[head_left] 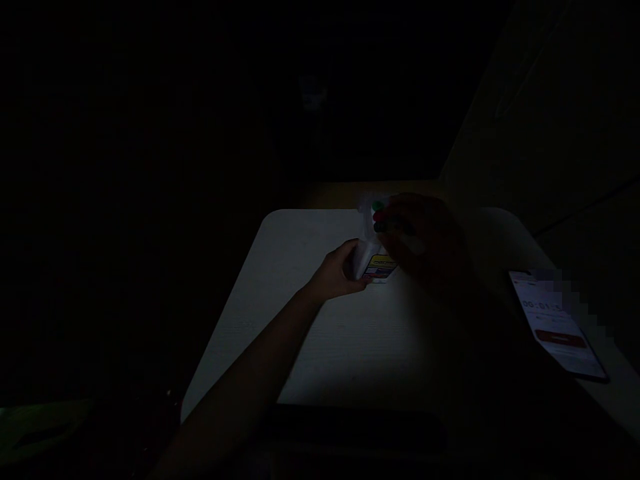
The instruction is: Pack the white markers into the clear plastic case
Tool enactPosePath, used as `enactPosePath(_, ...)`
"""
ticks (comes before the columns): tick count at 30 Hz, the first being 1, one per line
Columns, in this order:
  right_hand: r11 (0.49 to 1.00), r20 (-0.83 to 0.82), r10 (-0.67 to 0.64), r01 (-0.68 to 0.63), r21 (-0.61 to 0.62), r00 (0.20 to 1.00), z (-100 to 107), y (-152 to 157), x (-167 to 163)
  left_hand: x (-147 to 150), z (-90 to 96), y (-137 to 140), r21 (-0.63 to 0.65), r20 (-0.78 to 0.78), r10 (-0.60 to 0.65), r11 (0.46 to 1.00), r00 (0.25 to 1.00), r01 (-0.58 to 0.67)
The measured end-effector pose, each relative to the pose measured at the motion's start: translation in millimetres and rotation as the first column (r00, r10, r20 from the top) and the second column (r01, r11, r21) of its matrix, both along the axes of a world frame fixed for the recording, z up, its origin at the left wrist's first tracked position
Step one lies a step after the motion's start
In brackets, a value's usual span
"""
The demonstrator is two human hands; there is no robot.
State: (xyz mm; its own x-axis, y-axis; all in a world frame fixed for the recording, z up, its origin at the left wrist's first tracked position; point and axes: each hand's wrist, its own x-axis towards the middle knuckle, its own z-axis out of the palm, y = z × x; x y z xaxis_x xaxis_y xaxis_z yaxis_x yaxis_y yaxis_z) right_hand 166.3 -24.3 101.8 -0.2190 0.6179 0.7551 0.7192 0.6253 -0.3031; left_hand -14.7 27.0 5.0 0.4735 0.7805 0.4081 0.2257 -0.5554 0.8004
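Note:
The scene is very dark. My left hand [339,272] is closed around a clear plastic pack [364,261], which has a yellow and blue printed label [381,266]. A green round end [377,206], a red one [379,217] and a black one [381,227] show at the top of the pack, amid crinkled clear plastic [367,207]. My right hand [420,230], deep in shadow, has its fingers closed at the black-ended marker-like stick. Its fingertips are hard to make out.
Both hands are over a white table [300,233] with rounded corners. A phone [560,327] with a lit timer screen lies at the right side. A cable [585,212] runs along the dark wall on the right. Something green [45,423] glows dimly at lower left.

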Motion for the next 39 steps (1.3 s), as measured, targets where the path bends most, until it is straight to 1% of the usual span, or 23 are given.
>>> enactPosePath(4,1.0,-0.127,-0.013,0.011,-0.017,0.992,-1.8,2.6,2.5,-2.0,-5.7,3.6,0.007,0.041,0.003,1.0,0.999,-0.003)
enactPosePath(7,0.999,-0.21,-0.014,0.007,-0.035,0.978,-5.5,6.6,3.7,-4.7,-12.0,7.1,0.054,0.035,0.06,0.997,0.998,-0.062)
enactPosePath(11,0.998,-0.372,-0.06,0.047,-0.043,0.926,-16.9,15.3,7.0,-8.2,-12.4,9.8,0.092,0.083,0.085,0.991,0.993,-0.093)
enactPosePath(14,0.996,-0.502,-0.074,0.033,-0.089,0.862,-31.3,22.5,9.5,-9.6,-7.5,9.2,0.09,0.099,0.1,0.99,0.99,-0.109)
enactPosePath(16,0.994,-0.592,-0.059,-0.008,-0.111,0.804,-43.1,27.6,10.1,-9.7,-4.9,8.3,0.054,0.161,0.113,0.991,0.98,-0.123)
enactPosePath(18,0.991,-0.689,-0.049,-0.048,-0.121,0.723,-55.5,32.7,9.6,-9.2,-3.9,7.6,0.013,0.232,0.125,0.991,0.965,-0.131)
enactPosePath(20,0.985,-0.764,-0.091,-0.055,-0.164,0.639,-67.1,36.7,8.2,-8.5,-4.2,7.5,-0.019,0.288,0.145,0.989,0.946,-0.146)
enactPosePath(22,0.976,-0.797,-0.131,-0.066,-0.209,0.589,-76.8,39.3,6.4,-7.6,-5.2,8.4,-0.042,0.328,0.173,0.985,0.929,-0.169)
enactPosePath(23,0.972,-0.8,-0.141,-0.07,-0.223,0.583,-80.9,40.3,5.7,-7.3,-5.8,9.1,-0.049,0.344,0.184,0.983,0.921,-0.178)
enactPosePath(26,0.966,-0.774,-0.16,-0.063,-0.25,0.613,-91.1,43.7,4.7,-6.5,-7.3,11.6,-0.041,0.384,0.203,0.978,0.901,-0.203)
enactPosePath(30,0.946,-0.744,-0.255,0.0,-0.324,0.618,-100.9,50.8,6.6,-6.4,-7.9,13.0,-0.046,0.409,0.209,0.977,0.888,-0.208)
enactPosePath(32,0.931,-0.726,-0.295,0.015,-0.366,0.622,-103.3,53.1,7.6,-6.4,-8.2,12.5,-0.07,0.412,0.212,0.977,0.886,-0.202)
enactPosePath(35,0.912,-0.705,-0.321,0.005,-0.411,0.632,-103.3,52.9,7.3,-6.4,-9.5,11.9,-0.108,0.436,0.199,0.98,0.878,-0.168)
enactPosePath(37,0.91,-0.703,-0.325,0.008,-0.414,0.633,-102.5,51.0,5.7,-6.0,-10.9,12.5,-0.126,0.473,0.18,0.983,0.863,-0.136)
enactPosePath(39,0.916,-0.705,-0.317,0.012,-0.401,0.634,-102.1,49.1,4.0,-5.3,-12.1,14.0,-0.15,0.509,0.192,0.98,0.839,-0.133)
